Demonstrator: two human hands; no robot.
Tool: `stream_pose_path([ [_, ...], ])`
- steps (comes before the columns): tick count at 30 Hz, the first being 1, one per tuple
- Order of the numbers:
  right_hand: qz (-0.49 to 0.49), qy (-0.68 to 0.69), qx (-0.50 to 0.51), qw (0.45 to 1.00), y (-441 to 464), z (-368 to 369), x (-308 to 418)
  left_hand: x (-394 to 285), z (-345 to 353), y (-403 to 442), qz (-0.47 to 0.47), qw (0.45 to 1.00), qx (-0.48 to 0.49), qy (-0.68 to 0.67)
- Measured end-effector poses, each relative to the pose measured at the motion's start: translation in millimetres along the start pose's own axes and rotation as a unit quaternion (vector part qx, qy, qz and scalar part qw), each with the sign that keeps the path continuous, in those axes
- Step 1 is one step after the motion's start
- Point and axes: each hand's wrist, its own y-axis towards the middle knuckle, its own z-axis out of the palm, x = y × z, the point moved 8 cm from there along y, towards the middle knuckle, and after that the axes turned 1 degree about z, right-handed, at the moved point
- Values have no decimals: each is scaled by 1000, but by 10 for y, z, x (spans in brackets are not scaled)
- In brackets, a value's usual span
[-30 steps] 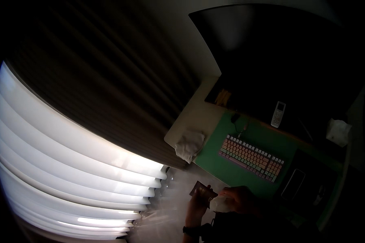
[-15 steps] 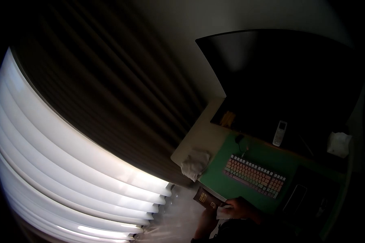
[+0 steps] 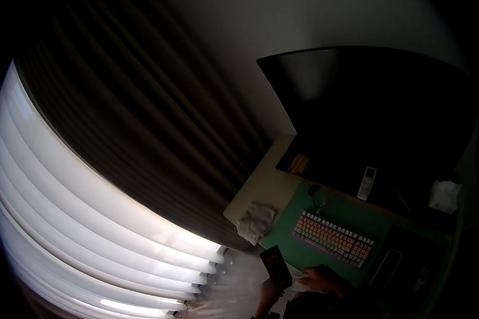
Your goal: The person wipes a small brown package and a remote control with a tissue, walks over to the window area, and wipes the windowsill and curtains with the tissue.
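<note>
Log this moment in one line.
left hand: holds dark flat item; right hand: holds white tissue or cloth; keyboard: on green mat

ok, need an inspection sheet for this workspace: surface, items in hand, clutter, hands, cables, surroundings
Surface: pale desk with green mat, dimly lit
Items in hand: dark flat item; white wad, cloth or tissue unclear
Clutter: keyboard, cordless handset, smartphone, crumpled cloth, white packet
Hands: left hand holds the dark flat item; right hand holds the white wad
Cables: thin cable at keyboard's far edge
Surroundings: dark monitor, curtain, bright blinds
</note>
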Motion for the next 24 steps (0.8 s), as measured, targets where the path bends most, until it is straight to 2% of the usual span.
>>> stream_pose_path([
  [4,53,-20,62,996,8,-23,-25,421,8,382,8,995,-3,99],
  [6,55,2,70,996,-16,-27,-22,465,-13,516,17,999,-8,-49],
  [8,57,27,70,996,-3,30,-115,455,-51,706,19,985,-1,-174],
  [9,58,40,66,995,14,108,-253,359,-86,811,48,977,13,-210],
  [10,60,53,63,995,17,163,-345,380,-114,998,29,960,19,-278],
  [13,128,59,157,977,-64,80,-227,130,-278,1582,90,970,-4,-225],
  [14,147,86,156,973,-65,131,-342,-1,-299,1787,102,961,-1,-257],
  [15,166,112,155,967,-63,215,-504,-176,-365,1986,159,968,-21,-193],
  [16,185,136,154,961,-67,246,-584,-376,-408,2135,136,974,-40,-179],
  [17,183,150,121,964,-92,203,-610,-578,-421,2303,105,974,-30,-200],
  [19,181,176,53,966,-193,50,-560,-708,-454,2974,189,964,-9,-189],
  [20,202,156,27,967,-212,64,-677,-839,-403,3229,164,925,98,-329],
  [21,222,133,0,966,-254,147,-843,-1219,-477,3151,153,967,-21,-204],
  [22,242,110,-27,964,-303,267,-1029,-1473,-502,3278,174,980,-50,-87],
  [24,282,62,-82,954,-409,436,-1375,-1848,-532,3504,162,981,-60,-92],
])
